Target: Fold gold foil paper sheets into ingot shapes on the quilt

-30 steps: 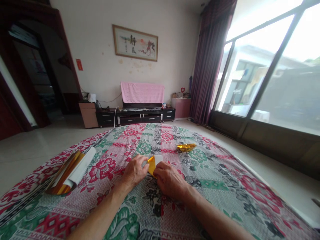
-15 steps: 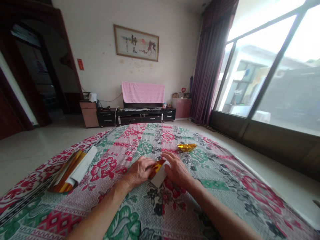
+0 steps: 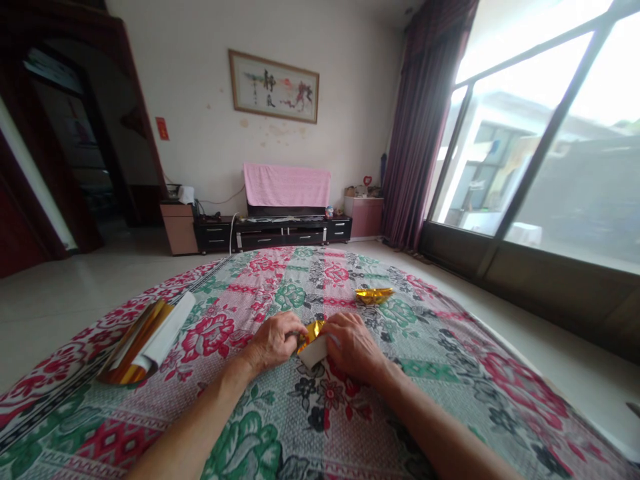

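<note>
Between my hands is a small piece of gold foil paper (image 3: 313,353), partly folded, with its white back facing me and shiny gold along the far side. My left hand (image 3: 280,341) pinches its left end between thumb and fingers. At the right end, my right hand (image 3: 351,343) grips the paper, its fingers bent over the edge; the thumb is partly hidden. Just beyond my right hand lies a folded gold paper ingot (image 3: 374,296). Off to the left rests a loosely curled stack of gold and white paper sheets (image 3: 147,340).
A flowered cloth in red, green and grey covers the round table (image 3: 240,413). Past its far edge stand a low black cabinet (image 3: 280,237) and a television under a pink towel (image 3: 287,185). A large window (image 3: 540,147) with a purple curtain (image 3: 420,133) is at right.
The gold paper's near white flap has turned lower and flatter, and more gold shows behind it. My right hand's fingers have curled inward over the paper. The ingot and the stack stay put.
</note>
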{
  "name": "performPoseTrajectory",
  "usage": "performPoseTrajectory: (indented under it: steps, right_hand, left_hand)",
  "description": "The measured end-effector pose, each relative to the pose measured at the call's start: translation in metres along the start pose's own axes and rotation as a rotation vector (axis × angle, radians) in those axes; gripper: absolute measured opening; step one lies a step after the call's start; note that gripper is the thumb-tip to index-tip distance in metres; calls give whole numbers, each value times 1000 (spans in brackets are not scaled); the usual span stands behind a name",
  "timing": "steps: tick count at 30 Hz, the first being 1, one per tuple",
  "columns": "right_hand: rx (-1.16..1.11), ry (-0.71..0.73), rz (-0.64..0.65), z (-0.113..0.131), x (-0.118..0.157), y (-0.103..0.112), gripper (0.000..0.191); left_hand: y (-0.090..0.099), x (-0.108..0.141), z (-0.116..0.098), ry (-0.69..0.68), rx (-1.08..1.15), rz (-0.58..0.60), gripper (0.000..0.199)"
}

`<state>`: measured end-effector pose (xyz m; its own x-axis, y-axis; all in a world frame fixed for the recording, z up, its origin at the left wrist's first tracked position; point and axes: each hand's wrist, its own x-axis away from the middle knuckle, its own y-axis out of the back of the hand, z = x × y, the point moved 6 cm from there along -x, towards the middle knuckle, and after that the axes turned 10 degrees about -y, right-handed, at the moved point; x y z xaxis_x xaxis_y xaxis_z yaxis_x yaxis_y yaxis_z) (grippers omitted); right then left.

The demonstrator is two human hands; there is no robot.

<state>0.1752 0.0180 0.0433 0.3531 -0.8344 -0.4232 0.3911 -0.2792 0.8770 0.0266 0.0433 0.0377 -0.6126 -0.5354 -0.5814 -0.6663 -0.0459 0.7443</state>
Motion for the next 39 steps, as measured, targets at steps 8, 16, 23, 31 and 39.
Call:
performPoseTrajectory:
  steps: [8,16,23,31,39]
  right_hand:
    - [60,-74,9,-3,-1,1,19]
    - [1,-4,-5,2,1,3,20]
    - [-160,222,26,25,9,4,25]
    - [-225,289,116,34,8,11,23]
    - [-180,324,154,38,6,12,30]
  left_hand:
    - [8,-1,-3,63,48,-44,22]
    - [-1,-1,-5,0,-5,68,23]
    - [-2,0,2,14,14,69,20]
    - [-4,-1,7,67,68,70,17]
    - [-3,-2,5,56,116,41,12]
